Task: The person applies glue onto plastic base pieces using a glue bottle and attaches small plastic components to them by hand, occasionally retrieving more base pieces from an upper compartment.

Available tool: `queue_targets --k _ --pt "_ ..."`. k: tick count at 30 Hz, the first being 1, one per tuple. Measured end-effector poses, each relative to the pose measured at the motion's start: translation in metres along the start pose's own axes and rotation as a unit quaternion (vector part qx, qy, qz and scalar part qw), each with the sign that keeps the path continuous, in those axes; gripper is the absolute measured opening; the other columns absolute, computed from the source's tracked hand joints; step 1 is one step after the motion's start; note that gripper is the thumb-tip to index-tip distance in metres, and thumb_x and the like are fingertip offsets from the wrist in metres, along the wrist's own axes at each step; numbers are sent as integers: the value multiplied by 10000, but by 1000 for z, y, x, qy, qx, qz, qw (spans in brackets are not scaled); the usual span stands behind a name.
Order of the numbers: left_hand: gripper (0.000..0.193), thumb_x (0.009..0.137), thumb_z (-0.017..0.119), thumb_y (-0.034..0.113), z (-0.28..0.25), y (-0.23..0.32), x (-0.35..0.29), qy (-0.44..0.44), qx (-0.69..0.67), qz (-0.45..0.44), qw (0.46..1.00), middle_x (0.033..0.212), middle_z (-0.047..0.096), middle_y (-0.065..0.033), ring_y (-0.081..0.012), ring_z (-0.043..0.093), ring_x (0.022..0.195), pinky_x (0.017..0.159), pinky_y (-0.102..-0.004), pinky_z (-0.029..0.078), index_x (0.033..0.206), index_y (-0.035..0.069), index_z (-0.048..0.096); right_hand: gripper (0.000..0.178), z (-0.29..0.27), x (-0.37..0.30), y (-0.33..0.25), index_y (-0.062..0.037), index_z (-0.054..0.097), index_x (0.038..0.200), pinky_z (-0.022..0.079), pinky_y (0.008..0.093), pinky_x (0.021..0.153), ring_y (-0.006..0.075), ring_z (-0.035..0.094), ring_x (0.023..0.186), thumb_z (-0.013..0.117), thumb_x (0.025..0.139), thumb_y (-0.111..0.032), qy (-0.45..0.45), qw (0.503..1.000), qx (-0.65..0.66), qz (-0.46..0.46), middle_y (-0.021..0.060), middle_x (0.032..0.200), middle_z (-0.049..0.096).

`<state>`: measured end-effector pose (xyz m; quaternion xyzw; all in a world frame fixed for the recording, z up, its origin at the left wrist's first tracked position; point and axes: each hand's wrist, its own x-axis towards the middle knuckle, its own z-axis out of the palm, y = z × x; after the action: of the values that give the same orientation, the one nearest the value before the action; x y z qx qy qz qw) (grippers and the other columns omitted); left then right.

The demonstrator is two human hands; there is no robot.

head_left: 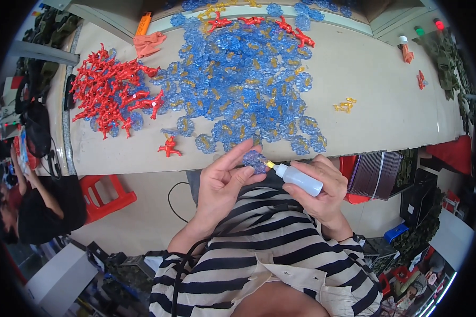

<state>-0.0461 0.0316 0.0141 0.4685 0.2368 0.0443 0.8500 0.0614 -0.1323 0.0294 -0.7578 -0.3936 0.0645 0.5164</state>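
Between the fingers and thumb of my left hand is a translucent blue disc with a bumpy edge. My right hand grips a small white squeeze bottle, tilted so its yellow nozzle meets or nearly meets the disc's right side. Just beyond my hands, a broad heap of similar blue discs covers the table, many with yellow pieces on them. One red figurine lies near the table's front edge, left of my left hand.
Many red figurines are piled at the left of the table. Small yellow pieces lie to the right. An orange lighter or tube stands at the back. A person sits at far left beside a red stool.
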Motion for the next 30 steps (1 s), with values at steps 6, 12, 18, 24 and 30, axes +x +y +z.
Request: queue_targets --k 6,12,18,24,30 --pt "448 886 452 -74 0 1 0 -3 -10 -9 1000 1271 469 -189 -210 557 1051 875 -315 516 1322 -18 365 413 1 1 1 27 653 956 412 266 522 189 536 570 802 578 -47 -3 1000 -3 -1 99 681 623" --pt "442 886 474 -59 0 -1 0 7 5 7 1000 1258 484 -184 -191 564 1030 873 -313 516 1315 -22 374 411 -1 0 -3 20 655 960 416 270 523 188 533 563 802 582 -47 -23 1000 -10 7 97 686 629" --pt "415 882 482 -63 5 -2 -2 35 55 34 997 1248 497 -170 -200 580 1005 868 -316 515 1290 -30 410 412 -2 1 -6 19 655 958 415 261 527 190 533 564 807 582 -53 -17 999 -36 -1 95 677 624" --pt "400 869 506 -58 0 -1 1 -8 -49 -34 998 1180 548 -167 -252 609 980 835 -325 527 1263 -31 443 388 -15 -8 13 45 604 1015 433 238 590 127 558 678 730 648 28 104 989 68 78 108 851 637" --pt "381 881 507 -13 2 -4 2 -46 -88 -97 990 1132 576 -179 -277 616 969 823 -335 523 1258 -23 455 320 -29 11 46 12 592 1045 449 251 775 140 579 872 657 733 34 205 967 7 148 91 963 618"
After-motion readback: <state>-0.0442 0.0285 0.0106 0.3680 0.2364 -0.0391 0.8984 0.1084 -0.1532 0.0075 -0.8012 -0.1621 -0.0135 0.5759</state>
